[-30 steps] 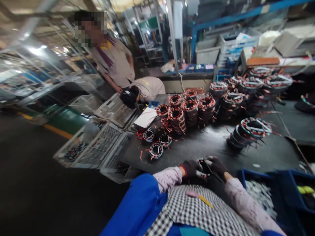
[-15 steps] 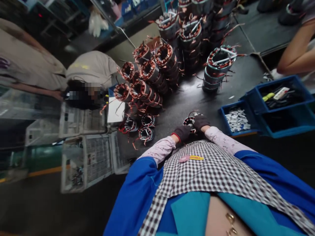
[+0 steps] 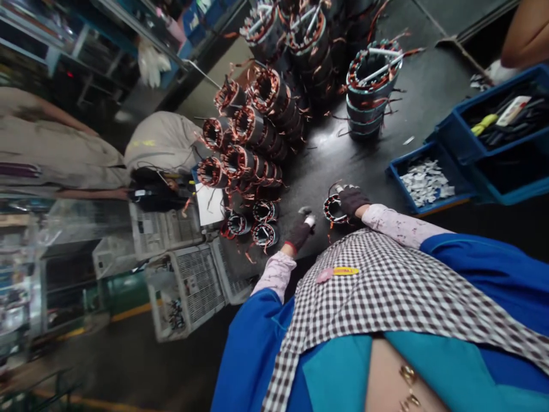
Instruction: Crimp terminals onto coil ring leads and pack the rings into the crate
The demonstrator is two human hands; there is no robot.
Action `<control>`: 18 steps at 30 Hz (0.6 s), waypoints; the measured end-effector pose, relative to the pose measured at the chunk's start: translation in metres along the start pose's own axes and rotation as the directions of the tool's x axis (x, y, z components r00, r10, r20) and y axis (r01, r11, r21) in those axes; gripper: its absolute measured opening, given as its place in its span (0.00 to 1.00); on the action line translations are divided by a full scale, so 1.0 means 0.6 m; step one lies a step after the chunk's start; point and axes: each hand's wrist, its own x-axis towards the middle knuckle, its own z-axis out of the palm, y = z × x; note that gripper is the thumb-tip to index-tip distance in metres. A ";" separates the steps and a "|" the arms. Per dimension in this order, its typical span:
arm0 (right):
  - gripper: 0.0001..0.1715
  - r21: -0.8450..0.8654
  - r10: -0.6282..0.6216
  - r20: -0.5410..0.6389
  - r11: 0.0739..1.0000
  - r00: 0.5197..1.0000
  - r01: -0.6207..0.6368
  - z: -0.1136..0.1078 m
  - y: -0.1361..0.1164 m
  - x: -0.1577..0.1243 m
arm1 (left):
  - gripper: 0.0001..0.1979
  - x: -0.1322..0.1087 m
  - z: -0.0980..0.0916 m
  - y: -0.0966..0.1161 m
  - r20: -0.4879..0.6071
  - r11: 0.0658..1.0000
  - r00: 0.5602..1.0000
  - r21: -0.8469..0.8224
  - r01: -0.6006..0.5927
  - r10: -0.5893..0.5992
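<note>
- Dark bench (image 3: 315, 171) fills center to upper right of frame, head view; bent-over co-worker (image 3: 163, 140) at left, beside grey crates (image 3: 199, 286).
- Wound ring (image 3: 326, 209): on bench, just right of center, near checked apron (image 3: 364, 292).
- Right hand (image 3: 352, 200): fingers bent over ring's right rim, holding it.
- Left hand (image 3: 300, 232): fingers loosely parted, clear of ring; can't tell if anything small is in them.
- Three small rings (image 3: 265, 233) left of that hand, copper-wound stacks (image 3: 246, 163) above them.
- Blue bin (image 3: 424, 155) of white pieces (image 3: 426, 183), right.
</note>
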 end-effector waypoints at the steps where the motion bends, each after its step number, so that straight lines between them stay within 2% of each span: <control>1: 0.38 -0.032 -0.008 0.008 0.999 1.000 0.008 0.000 0.001 0.002 | 0.20 0.010 -0.002 0.014 -0.043 0.998 0.998 0.039 -0.042 0.044; 3: 0.39 -0.063 -0.007 0.010 0.998 1.000 0.007 -0.002 0.001 0.004 | 0.23 0.041 0.001 0.049 -0.089 0.969 0.983 0.202 -0.141 0.161; 4: 0.39 -0.066 -0.007 0.007 0.998 1.000 0.008 -0.004 0.001 0.005 | 0.26 0.060 0.003 0.066 -0.077 0.939 0.975 0.294 -0.178 0.209; 7: 0.33 -0.062 0.002 -0.013 0.998 1.000 -0.003 -0.007 -0.002 0.002 | 0.25 0.111 0.009 0.106 0.085 0.836 0.965 0.485 -0.258 0.249; 10: 0.26 -0.056 0.019 -0.025 0.998 1.000 -0.020 -0.008 -0.005 -0.002 | 0.20 0.137 0.014 0.117 0.215 0.776 0.946 0.542 -0.324 0.244; 12: 0.26 -0.055 0.019 -0.036 0.998 0.999 -0.021 -0.007 -0.007 -0.005 | 0.18 0.140 0.016 0.111 0.212 0.828 0.947 0.464 -0.315 0.241; 15: 0.26 -0.051 0.015 -0.045 0.999 0.999 -0.017 -0.005 -0.014 -0.010 | 0.14 0.131 0.021 0.094 0.126 0.972 0.980 0.158 -0.174 0.155; 16: 0.25 -0.046 0.011 -0.047 0.999 0.999 -0.013 -0.004 -0.017 -0.011 | 0.14 0.126 0.022 0.088 0.108 0.989 0.987 0.074 -0.125 0.117; 18: 0.22 -0.030 -0.002 -0.047 1.000 0.999 0.000 -0.001 -0.023 -0.013 | 0.15 0.117 0.026 0.080 0.093 0.997 0.993 0.022 -0.079 0.077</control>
